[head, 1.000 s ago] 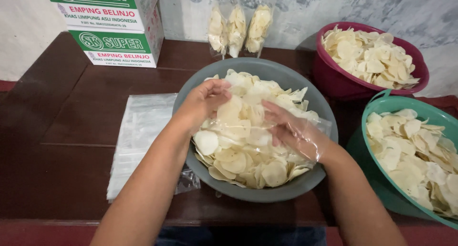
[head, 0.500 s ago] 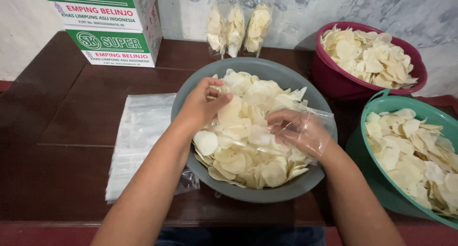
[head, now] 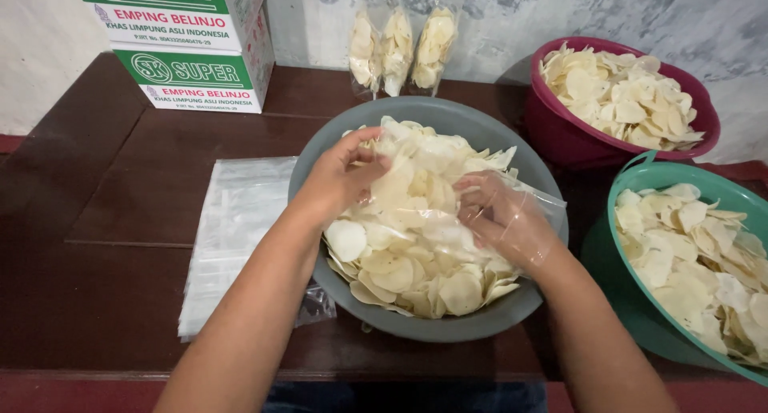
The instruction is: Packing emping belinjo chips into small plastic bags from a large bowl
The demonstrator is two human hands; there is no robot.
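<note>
Above the round grey plastic basin of pale crackers, left hand is pinching crackers; right hand is gripping a barely filled clear plastic bag; three filled bags are standing behind the basin.

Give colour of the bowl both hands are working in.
Grey bowl, seen in the head view; pale chips fill it.

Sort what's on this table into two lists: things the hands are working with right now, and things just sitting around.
In hand:
- left hand, on the chips
- right hand, inside a clear plastic bag
- pale chips in the grey basin

Lying about:
- maroon basin of chips
- green basin of chips
- three filled bags
- stack of empty bags
- two cartons
</note>
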